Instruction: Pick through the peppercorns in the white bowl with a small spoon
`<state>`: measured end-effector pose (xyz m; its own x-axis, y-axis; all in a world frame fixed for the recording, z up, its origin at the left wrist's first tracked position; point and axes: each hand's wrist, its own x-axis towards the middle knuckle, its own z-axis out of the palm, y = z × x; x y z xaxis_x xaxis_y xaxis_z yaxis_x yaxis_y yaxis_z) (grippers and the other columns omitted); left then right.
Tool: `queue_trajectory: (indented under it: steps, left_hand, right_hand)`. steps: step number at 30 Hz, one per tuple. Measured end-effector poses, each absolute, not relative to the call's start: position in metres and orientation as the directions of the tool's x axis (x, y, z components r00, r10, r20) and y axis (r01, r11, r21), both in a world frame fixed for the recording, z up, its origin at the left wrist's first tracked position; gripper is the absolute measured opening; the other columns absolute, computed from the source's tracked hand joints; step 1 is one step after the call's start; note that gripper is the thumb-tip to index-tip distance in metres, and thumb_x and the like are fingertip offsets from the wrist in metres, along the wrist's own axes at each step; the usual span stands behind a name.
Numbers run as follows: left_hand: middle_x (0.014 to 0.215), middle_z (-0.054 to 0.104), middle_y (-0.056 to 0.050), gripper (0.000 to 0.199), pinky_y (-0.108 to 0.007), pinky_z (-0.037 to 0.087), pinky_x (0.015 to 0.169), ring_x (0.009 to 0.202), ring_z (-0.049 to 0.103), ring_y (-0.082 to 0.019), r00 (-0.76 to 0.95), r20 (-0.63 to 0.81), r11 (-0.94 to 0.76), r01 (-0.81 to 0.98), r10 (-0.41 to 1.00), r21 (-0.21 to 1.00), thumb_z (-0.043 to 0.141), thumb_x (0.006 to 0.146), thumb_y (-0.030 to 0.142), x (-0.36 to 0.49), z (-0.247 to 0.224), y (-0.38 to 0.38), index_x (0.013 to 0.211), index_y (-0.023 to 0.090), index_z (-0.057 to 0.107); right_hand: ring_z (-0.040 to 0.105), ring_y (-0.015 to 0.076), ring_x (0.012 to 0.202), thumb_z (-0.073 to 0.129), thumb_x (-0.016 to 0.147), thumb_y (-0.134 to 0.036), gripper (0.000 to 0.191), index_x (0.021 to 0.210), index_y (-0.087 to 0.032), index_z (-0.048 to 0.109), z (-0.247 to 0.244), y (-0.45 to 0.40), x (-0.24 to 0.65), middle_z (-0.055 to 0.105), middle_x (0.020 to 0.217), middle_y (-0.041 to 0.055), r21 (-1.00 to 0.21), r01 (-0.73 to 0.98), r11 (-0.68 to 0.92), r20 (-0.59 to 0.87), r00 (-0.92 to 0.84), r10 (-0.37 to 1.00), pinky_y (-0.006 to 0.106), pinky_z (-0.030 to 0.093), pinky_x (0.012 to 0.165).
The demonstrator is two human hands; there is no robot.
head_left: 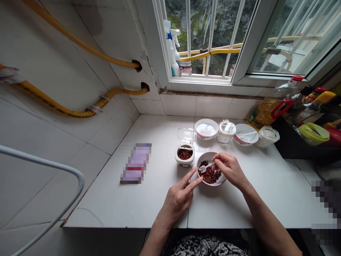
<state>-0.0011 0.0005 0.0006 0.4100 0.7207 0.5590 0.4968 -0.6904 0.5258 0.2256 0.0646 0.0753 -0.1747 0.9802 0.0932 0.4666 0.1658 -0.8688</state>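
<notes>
Scooping spice [211, 176], it seems: your right hand [231, 170] pinches the spoon [204, 168] in the bowl [208, 155], back from the surface's [106, 209] front edge; left hand [179, 195], fingers apart, touches the rim; lifting would need steadiness

1 head camera looks forward and down across the counter [106, 209].

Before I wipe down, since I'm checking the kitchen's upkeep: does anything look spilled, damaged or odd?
The strip under the window frame looks odd: brown and rough, perhaps chipped, against the pale tiles. I see no spill around the bowl of reddish-brown bits.
</notes>
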Motion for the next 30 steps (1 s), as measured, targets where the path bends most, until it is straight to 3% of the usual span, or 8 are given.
queue_trajectory:
  steps: [3,8,12,15,18,25,30]
  left_hand:
    - [0.157,0.047,-0.014,0.067,-0.026,0.060,0.092,0.121,0.068,-0.019,0.413,0.553,-0.688,0.503,0.723,0.524,0.043,0.090,-0.005,-0.0014,0.0009,0.0003,0.149,0.027,0.050]
    - [0.157,0.047,-0.014,0.067,-0.025,0.061,0.089,0.114,0.071,-0.017,0.410,0.555,-0.687,0.495,0.724,0.532,0.043,0.090,-0.006,-0.0016,0.0004,-0.0002,0.149,0.026,0.050]
    - [0.158,0.047,-0.015,0.068,-0.026,0.060,0.092,0.123,0.067,-0.019,0.415,0.561,-0.695,0.492,0.716,0.524,0.042,0.090,-0.006,-0.0015,0.0005,0.0001,0.149,0.025,0.050]
    - [0.158,0.047,-0.014,0.068,-0.025,0.060,0.092,0.120,0.069,-0.017,0.416,0.556,-0.692,0.492,0.719,0.528,0.043,0.090,-0.006,-0.0016,0.0004,0.0004,0.149,0.026,0.050]
    - [0.157,0.047,-0.014,0.068,-0.025,0.060,0.092,0.118,0.069,-0.017,0.416,0.552,-0.689,0.492,0.723,0.532,0.042,0.090,-0.006,-0.0016,-0.0004,0.0005,0.149,0.026,0.050]
    - [0.157,0.048,-0.015,0.065,-0.025,0.061,0.088,0.113,0.072,-0.017,0.412,0.552,-0.686,0.504,0.725,0.525,0.043,0.091,-0.005,-0.0022,-0.0018,0.0000,0.148,0.025,0.051]
    - [0.157,0.048,-0.015,0.066,-0.026,0.061,0.090,0.117,0.070,-0.018,0.413,0.555,-0.689,0.500,0.722,0.525,0.043,0.091,-0.005,-0.0021,-0.0009,-0.0001,0.149,0.026,0.050]
  right_hand:
    - [0.065,0.0180,0.061,0.056,0.085,-0.034,0.016,0.078,-0.022,0.064,0.0783,0.0655,0.2273,0.071,0.062,0.0008,-0.948,0.316,0.043,-0.007,-0.155,0.988,0.031,0.051,0.066]
    - [0.063,0.0170,0.060,0.060,0.081,-0.042,0.022,0.080,-0.020,0.064,0.0784,0.0679,0.2298,0.069,0.061,0.0007,-0.977,0.209,-0.033,-0.064,-0.146,0.987,0.029,0.050,0.063]
    - [0.064,0.0184,0.062,0.056,0.083,-0.038,0.018,0.078,-0.022,0.063,0.0767,0.0676,0.2288,0.070,0.062,0.0009,-0.946,0.323,0.030,-0.019,-0.145,0.989,0.032,0.050,0.066]
    - [0.067,0.0210,0.072,0.052,0.084,-0.029,0.015,0.074,-0.024,0.062,0.0761,0.0663,0.2261,0.072,0.061,0.0004,-0.861,0.480,0.171,0.096,-0.176,0.980,0.038,0.050,0.084]
    - [0.068,0.0212,0.073,0.050,0.085,-0.026,0.017,0.073,-0.024,0.062,0.0765,0.0651,0.2237,0.073,0.060,-0.0002,-0.834,0.511,0.207,0.108,-0.216,0.970,0.041,0.047,0.093]
    - [0.066,0.0180,0.059,0.057,0.082,-0.037,0.017,0.078,-0.022,0.063,0.0799,0.0651,0.2273,0.070,0.060,-0.0001,-0.962,0.272,-0.034,-0.086,-0.181,0.980,0.031,0.053,0.065]
    - [0.066,0.0187,0.063,0.056,0.084,-0.036,0.017,0.077,-0.022,0.064,0.0815,0.0653,0.2290,0.071,0.062,0.0008,-0.941,0.334,0.048,0.002,-0.136,0.991,0.031,0.052,0.067]
